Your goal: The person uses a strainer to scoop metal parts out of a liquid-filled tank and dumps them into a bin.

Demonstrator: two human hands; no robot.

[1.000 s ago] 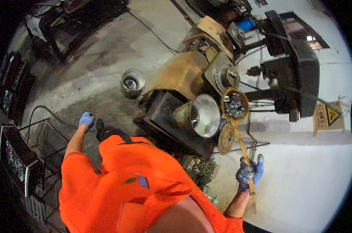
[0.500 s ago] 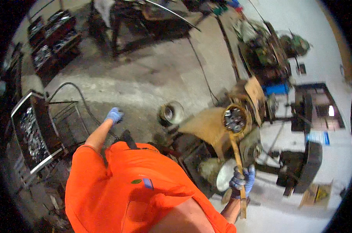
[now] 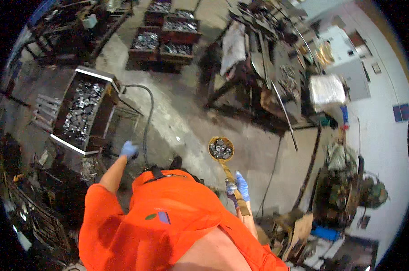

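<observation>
My right hand (image 3: 238, 187), in a blue and grey work glove, is closed around the long flat handle of a round scoop (image 3: 229, 170). The scoop's brownish bowl is held out in front of me over the floor, with several small grey metal parts (image 3: 220, 148) in it. Out to my left side hangs my left hand (image 3: 129, 150), gloved in blue. Nothing shows in it, and its fingers are too blurred to make out. Beyond it stands a bin (image 3: 109, 77) with pale edges, heaped with shiny metal pieces (image 3: 82, 108).
Several boxes of metal parts (image 3: 161, 60) stand on the floor ahead. A dark hose (image 3: 150, 108) curves from the bin across the floor. A dark workbench (image 3: 249, 110) at the front right carries a cloth, and a long rod (image 3: 285, 117) slants beside it. Machinery (image 3: 340, 194) stands at the right.
My body has turned to the left. The scoop, still in my right hand, has swung away from the machines and now hangs over open floor. My left arm remains out at my side.
</observation>
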